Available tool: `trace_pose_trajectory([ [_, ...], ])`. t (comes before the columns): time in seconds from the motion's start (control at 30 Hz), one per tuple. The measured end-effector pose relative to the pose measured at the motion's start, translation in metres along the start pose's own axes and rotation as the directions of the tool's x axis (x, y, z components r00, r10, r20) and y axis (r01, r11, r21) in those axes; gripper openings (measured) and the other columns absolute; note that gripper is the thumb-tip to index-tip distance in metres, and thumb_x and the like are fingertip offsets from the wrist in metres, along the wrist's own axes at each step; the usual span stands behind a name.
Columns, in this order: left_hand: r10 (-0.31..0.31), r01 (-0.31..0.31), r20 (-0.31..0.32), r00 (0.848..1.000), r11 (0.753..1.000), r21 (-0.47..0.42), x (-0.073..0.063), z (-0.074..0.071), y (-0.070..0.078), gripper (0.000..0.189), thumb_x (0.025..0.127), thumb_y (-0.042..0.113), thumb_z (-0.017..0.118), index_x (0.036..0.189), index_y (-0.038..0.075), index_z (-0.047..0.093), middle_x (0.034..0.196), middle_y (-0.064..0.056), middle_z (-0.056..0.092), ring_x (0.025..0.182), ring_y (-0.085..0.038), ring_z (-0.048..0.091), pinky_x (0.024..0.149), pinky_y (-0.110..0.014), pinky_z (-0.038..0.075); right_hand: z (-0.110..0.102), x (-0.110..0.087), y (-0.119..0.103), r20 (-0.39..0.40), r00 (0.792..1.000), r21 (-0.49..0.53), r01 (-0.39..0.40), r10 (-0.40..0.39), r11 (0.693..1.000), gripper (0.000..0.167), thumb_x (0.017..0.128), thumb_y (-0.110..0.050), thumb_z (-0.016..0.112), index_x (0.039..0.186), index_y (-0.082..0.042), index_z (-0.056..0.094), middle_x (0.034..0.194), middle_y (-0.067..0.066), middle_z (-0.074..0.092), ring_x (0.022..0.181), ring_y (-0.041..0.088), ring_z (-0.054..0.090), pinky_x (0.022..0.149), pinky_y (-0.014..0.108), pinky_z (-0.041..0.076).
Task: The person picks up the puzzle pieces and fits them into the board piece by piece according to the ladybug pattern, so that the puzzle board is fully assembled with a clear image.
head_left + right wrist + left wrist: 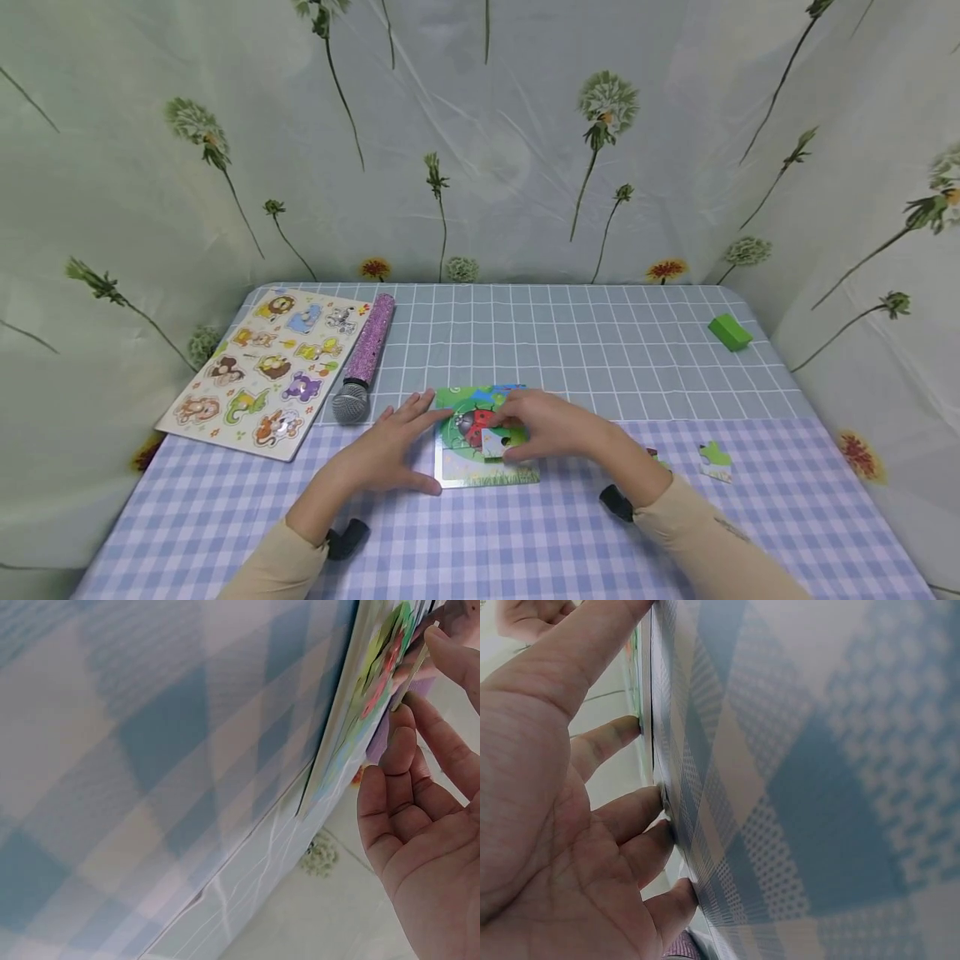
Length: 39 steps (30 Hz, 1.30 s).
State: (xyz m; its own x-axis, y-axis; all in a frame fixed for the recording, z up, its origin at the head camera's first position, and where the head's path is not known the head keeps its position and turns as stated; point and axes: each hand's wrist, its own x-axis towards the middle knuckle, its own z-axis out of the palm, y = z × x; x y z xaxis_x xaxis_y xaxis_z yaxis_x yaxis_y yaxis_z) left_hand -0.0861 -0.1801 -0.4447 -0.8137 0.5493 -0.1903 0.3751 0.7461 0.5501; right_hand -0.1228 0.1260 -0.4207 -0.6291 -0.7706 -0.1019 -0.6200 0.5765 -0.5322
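Note:
A ladybug jigsaw puzzle [457, 473] in a flat square tray lies on the checked cloth. My right hand [558, 425] pinches a puzzle piece [492, 444] between thumb and fingers, over the puzzle's right half. Seen edge-on in the right wrist view, that piece [412, 675] is thin and tilted. My left hand [390, 454] spreads along the tray's left edge, its fingers extended. In the left wrist view, a fingertip [628, 727] rests at the tray's edge and the other fingertips meet the cloth. Part of the puzzle is hidden behind the right hand.
To the right lies a loose puzzle piece [716, 461]; another piece [652, 453] peeks out behind the right forearm. An animal puzzle board [247, 358] and a glittery pink microphone [367, 350] lie at the left. A green block [730, 332] sits at the back right.

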Motion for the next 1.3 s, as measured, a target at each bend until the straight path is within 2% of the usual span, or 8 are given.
trace_pose_trajectory([
  [0.27, -0.002, 0.002, 0.003, 1.0, 1.0, -0.006, 0.0, 0.0, -0.001, 0.109, 0.075, 0.055, 0.094, 0.165, 0.019, 0.043, 0.178, -0.022, 0.02, 0.164, -0.051, 0.019, 0.128, -0.079, 0.015, 0.005, 0.012, -0.01, 0.031, 0.999, 0.005, 0.041, -0.041, 0.999, 0.037, 0.086, -0.02, 0.09, 0.12, -0.009, 0.08, 0.095, -0.004, 0.071, 0.089, 0.008, 0.057, 0.082, 0.019, 0.052],
  [0.77, -0.003, 0.003, 0.011, 1.0, 1.0, -0.005, 0.0, -0.001, -0.002, 0.109, 0.076, 0.056, 0.093, 0.166, 0.02, 0.042, 0.179, -0.021, 0.018, 0.165, -0.049, 0.018, 0.128, -0.078, 0.015, 0.013, 0.024, -0.019, 0.074, 0.996, 0.046, 0.045, -0.049, 0.998, 0.037, 0.089, -0.019, 0.089, 0.122, -0.006, 0.079, 0.1, -0.001, 0.069, 0.087, 0.009, 0.057, 0.076, 0.015, 0.052],
  [1.3, 0.006, -0.006, 0.011, 1.0, 1.0, -0.001, 0.001, -0.001, -0.002, 0.11, 0.075, 0.058, 0.092, 0.166, 0.019, 0.042, 0.179, -0.023, 0.019, 0.164, -0.051, 0.019, 0.127, -0.08, 0.016, 0.019, 0.034, -0.025, 0.083, 0.991, -0.06, 0.115, -0.11, 0.992, 0.034, 0.089, -0.027, 0.09, 0.118, -0.011, 0.081, 0.098, -0.005, 0.071, 0.086, 0.002, 0.052, 0.079, 0.015, 0.049],
])
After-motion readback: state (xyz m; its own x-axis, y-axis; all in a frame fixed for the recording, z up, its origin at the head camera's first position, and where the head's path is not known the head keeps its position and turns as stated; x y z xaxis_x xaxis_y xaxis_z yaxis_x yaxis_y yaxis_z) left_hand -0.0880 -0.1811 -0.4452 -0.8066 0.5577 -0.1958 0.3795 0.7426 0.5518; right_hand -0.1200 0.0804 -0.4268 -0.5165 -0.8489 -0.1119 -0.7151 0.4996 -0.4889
